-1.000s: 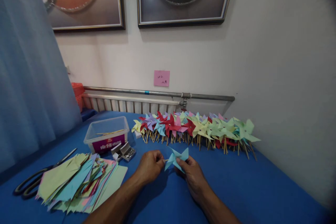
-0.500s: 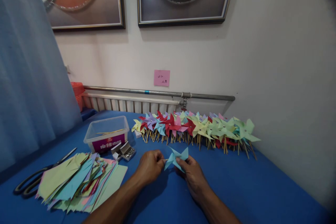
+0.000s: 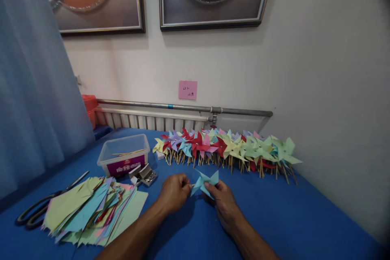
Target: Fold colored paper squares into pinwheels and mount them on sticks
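Note:
A light blue paper pinwheel [image 3: 203, 183] is held above the blue table between my two hands. My right hand [image 3: 224, 201] pinches one of its blades between thumb and fingers. On the other side, my left hand [image 3: 175, 191] is closed on a thin stick [image 3: 191, 186] whose end shows by the pinwheel; most of it is hidden in the fingers. Left of that hand sits an open small box of metal pins [image 3: 148, 176]. Behind both hands stands a long row of finished-looking colored pinwheels [image 3: 233, 148] on wooden sticks.
A stack of cut colored paper [image 3: 91, 211] lies at the left, beside black-handled scissors [image 3: 38, 211]. Behind it is a clear plastic tub [image 3: 106, 150] with a few sticks. A pipe [image 3: 183, 108] and radiator run along the wall; a blue curtain [image 3: 36, 89] hangs left.

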{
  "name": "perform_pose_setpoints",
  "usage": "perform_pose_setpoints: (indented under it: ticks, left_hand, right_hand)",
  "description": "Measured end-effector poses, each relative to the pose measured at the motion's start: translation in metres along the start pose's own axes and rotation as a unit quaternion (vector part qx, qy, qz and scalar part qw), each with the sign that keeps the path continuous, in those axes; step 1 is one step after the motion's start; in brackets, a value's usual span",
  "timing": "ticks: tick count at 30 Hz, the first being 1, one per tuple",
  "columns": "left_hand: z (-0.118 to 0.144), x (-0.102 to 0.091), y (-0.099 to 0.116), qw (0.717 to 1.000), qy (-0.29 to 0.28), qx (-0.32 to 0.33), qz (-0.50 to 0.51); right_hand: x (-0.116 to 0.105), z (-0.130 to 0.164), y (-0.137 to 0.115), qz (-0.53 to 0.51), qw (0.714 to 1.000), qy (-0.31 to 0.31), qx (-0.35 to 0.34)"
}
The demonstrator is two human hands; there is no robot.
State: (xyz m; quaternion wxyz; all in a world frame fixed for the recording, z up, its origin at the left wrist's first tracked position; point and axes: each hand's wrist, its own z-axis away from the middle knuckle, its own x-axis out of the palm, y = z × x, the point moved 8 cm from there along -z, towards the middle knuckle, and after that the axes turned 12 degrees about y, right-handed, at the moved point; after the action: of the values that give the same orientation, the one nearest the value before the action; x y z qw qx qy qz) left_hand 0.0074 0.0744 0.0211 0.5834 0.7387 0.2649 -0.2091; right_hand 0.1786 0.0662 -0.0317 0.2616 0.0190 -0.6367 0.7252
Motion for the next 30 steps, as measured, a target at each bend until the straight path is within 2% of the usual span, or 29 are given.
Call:
perform_pose_setpoints:
  ticks: [30]
  left_hand:
    - [0.0010, -0.0004, 0.0015, 1.000, -0.003, 0.004, -0.010]
  right_hand:
    - [0.0008, -0.0013, 0.0000, -0.001, 1.000, -0.014, -0.007]
